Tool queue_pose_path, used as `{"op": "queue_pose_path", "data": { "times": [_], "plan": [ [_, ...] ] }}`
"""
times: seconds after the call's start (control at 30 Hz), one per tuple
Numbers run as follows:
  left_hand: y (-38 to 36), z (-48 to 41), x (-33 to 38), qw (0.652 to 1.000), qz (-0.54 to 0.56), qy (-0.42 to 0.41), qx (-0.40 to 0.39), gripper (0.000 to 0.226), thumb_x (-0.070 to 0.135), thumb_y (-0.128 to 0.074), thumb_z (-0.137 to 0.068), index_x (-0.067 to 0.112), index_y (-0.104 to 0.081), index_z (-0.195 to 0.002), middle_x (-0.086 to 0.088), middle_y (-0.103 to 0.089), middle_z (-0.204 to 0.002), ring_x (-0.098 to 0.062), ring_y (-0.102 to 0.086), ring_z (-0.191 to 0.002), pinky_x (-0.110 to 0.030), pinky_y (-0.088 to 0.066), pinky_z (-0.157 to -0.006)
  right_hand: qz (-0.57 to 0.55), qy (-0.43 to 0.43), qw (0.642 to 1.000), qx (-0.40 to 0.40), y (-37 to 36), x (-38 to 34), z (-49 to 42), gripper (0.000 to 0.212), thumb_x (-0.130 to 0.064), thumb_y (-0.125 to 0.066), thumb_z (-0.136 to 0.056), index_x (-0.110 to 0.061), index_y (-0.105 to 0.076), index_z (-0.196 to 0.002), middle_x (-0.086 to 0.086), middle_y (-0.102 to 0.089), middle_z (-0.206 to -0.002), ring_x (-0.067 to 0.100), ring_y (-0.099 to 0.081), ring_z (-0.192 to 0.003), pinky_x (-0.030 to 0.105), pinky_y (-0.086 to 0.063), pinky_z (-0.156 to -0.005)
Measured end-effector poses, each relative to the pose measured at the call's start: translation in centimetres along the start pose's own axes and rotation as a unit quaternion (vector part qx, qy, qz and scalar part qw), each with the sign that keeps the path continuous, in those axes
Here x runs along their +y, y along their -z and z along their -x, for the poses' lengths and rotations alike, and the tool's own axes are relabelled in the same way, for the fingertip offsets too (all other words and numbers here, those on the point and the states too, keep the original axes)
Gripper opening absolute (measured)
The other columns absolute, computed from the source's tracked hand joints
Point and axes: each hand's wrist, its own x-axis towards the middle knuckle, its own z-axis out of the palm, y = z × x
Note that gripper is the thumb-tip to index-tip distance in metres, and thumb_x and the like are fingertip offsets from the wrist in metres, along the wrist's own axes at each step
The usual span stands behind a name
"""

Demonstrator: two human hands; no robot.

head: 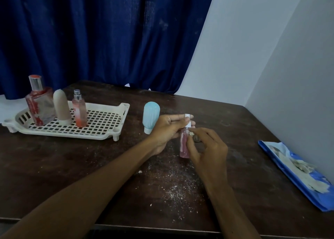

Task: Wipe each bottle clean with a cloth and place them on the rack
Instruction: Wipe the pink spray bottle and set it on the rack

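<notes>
Dusty bench (162,211) nearest; above it, pink spray bottle (184,146) is gripped near its cap by left hand (167,130), w/ small cloth wad (192,134) pinched vs. its side by right hand (209,148). Bottle is best rotated under wad before rack (72,134).

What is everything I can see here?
rack: one, white, left on table
square bottle: one, clear and red, on rack
rounded bottle: one, beige, on rack
spray bottle: one, pink, on rack
blue bottle: one, light blue, on table right of rack
small pink bottle: one, white-capped, held above table
cloth wad: one, greyish, against small pink bottle
packet: one, blue, holding whitish cloths, table's right edge
table: one, dark brown, crumb-speckled
curtain: one, dark blue, behind table
left hand: grips small pink bottle's top
right hand: pinches cloth wad
</notes>
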Motion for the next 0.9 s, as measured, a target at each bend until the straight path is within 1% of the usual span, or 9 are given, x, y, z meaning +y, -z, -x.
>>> {"op": "queue_pose_path", "data": {
  "times": [0.07, 0.23, 0.3, 0.43, 0.53, 0.57, 0.67, 0.77, 0.9],
  "plan": [
    [-0.11, 0.07, -0.05, 1.000, -0.001, -0.003, 0.011, 0.028, 0.014, -0.063, -0.096, 0.003, -0.068, -0.121, -0.011, -0.076, -0.108, -0.023, -0.073, -0.102, -0.035, -0.060, -0.088, -0.001, 0.011, 1.000, -0.003, 0.11, -0.28, 0.17, 0.025, 0.000, -0.078, -0.078, -0.005, -0.075, -0.102, 0.006, -0.072, -0.097, 0.015, -0.066, -0.088, 0.015, -0.050, -0.083],
    [-0.32, 0.23, -0.09, 1.000, -0.010, -0.013, 0.019, 0.030, 0.016, -0.065, -0.095, 0.004, -0.068, -0.122, -0.011, -0.076, -0.107, -0.024, -0.073, -0.101, -0.037, -0.059, -0.090, 0.029, 0.008, 0.999, 0.011, 0.14, 0.16, 0.21, 0.022, 0.001, -0.080, -0.075, -0.005, -0.076, -0.095, 0.006, -0.073, -0.091, 0.018, -0.067, -0.080, 0.030, -0.057, -0.071],
    [-0.44, 0.32, -0.12, 0.999, -0.015, -0.021, 0.026, 0.030, 0.015, -0.065, -0.095, 0.004, -0.068, -0.123, -0.011, -0.076, -0.107, -0.022, -0.074, -0.100, -0.033, -0.060, -0.087, 0.029, 0.007, 0.999, 0.016, -0.19, 0.12, 0.03, 0.021, 0.001, -0.080, -0.075, -0.005, -0.076, -0.095, 0.008, -0.072, -0.091, 0.019, -0.067, -0.080, 0.028, -0.057, -0.071],
    [-0.43, 0.46, -0.02, 0.999, -0.021, -0.027, 0.033, 0.029, 0.016, -0.066, -0.094, 0.006, -0.068, -0.122, -0.010, -0.076, -0.107, -0.021, -0.074, -0.098, -0.030, -0.060, -0.084, 0.030, 0.026, 0.999, -0.009, -0.14, -0.43, 0.39, 0.020, 0.001, -0.079, -0.073, -0.006, -0.077, -0.092, 0.008, -0.068, -0.091, 0.016, -0.064, -0.078, 0.015, -0.049, -0.073],
    [-0.53, 0.48, 0.07, 0.999, -0.021, -0.028, 0.029, 0.027, 0.014, -0.065, -0.094, 0.007, -0.069, -0.121, -0.010, -0.076, -0.106, -0.020, -0.074, -0.097, -0.030, -0.060, -0.082, 0.041, 0.011, 0.999, -0.003, 0.10, -0.28, 0.41, 0.020, 0.001, -0.080, -0.074, -0.005, -0.077, -0.092, 0.007, -0.069, -0.090, 0.016, -0.063, -0.077, 0.026, -0.056, -0.068],
    [-0.59, 0.48, 0.06, 0.999, -0.021, -0.030, 0.028, 0.027, 0.013, -0.065, -0.095, 0.006, -0.069, -0.121, -0.011, -0.076, -0.105, -0.020, -0.074, -0.097, -0.029, -0.060, -0.082, 0.043, 0.009, 0.999, 0.004, 0.01, -0.24, 0.30, 0.021, 0.001, -0.081, -0.074, -0.004, -0.076, -0.095, 0.008, -0.069, -0.091, 0.016, -0.064, -0.078, 0.025, -0.056, -0.069],
    [-0.61, 0.46, -0.02, 0.998, -0.028, -0.038, 0.032, 0.027, 0.013, -0.065, -0.095, 0.007, -0.069, -0.120, -0.010, -0.077, -0.104, -0.017, -0.074, -0.095, -0.026, -0.060, -0.081, 0.045, 0.020, 0.999, 0.002, -0.53, -0.38, 0.16, 0.025, 0.001, -0.080, -0.075, -0.003, -0.076, -0.099, 0.011, -0.067, -0.095, 0.013, -0.060, -0.081, 0.009, -0.045, -0.075],
    [-0.46, 0.40, -0.01, 0.998, -0.024, -0.036, 0.037, 0.029, 0.014, -0.067, -0.093, 0.006, -0.069, -0.121, -0.010, -0.077, -0.105, -0.019, -0.074, -0.097, -0.027, -0.060, -0.082, 0.059, 0.027, 0.997, -0.027, -0.49, -0.37, 0.56, 0.021, -0.002, -0.078, -0.075, -0.006, -0.077, -0.096, 0.008, -0.066, -0.095, 0.016, -0.062, -0.083, 0.020, -0.052, -0.071],
    [-0.40, 0.30, -0.03, 0.999, -0.022, -0.033, 0.037, 0.027, 0.013, -0.066, -0.094, 0.007, -0.069, -0.120, -0.010, -0.077, -0.104, -0.020, -0.075, -0.095, -0.028, -0.061, -0.079, 0.062, 0.007, 0.998, -0.002, 0.01, 0.12, 0.28, 0.020, 0.002, -0.081, -0.072, -0.004, -0.077, -0.091, 0.008, -0.068, -0.088, 0.018, -0.063, -0.077, 0.026, -0.055, -0.064]
  ]
}}
